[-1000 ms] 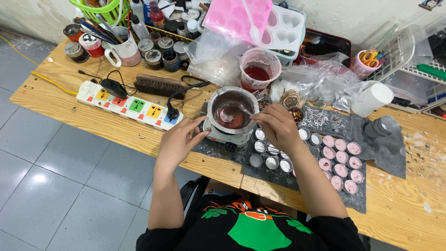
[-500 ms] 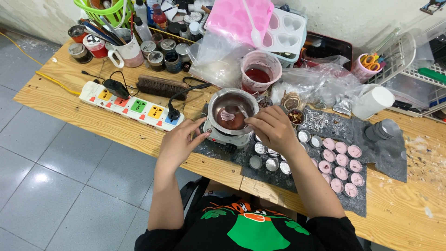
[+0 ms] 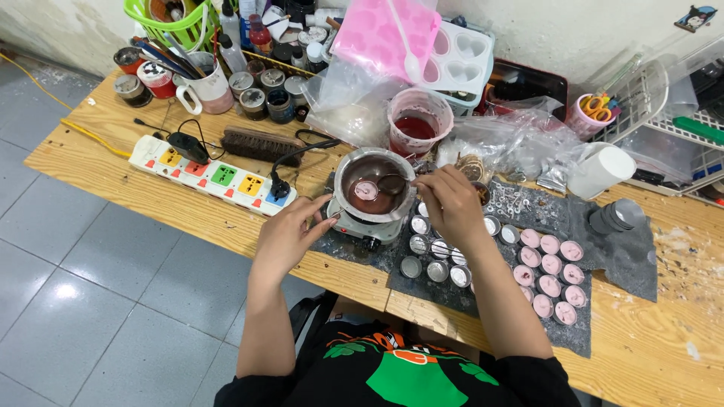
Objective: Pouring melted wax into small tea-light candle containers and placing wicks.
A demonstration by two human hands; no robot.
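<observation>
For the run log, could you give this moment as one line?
left hand: steadies hotplate | right hand: spoon in pot

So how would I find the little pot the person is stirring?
Start at the long white power strip with coloured sockets on the wooden table. Just to its right sits a small round metal pot on a little heater, between the left hand and right hand. It alone holds dark reddish-brown liquid and a spoon; the tiny cups beside it are much smaller.

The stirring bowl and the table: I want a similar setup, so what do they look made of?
The bowl looks like thin metal: a grey, shiny rim catching light. The table appears to be bare pale wood, with visible grain and plank seams, seemingly unvarnished.
</observation>
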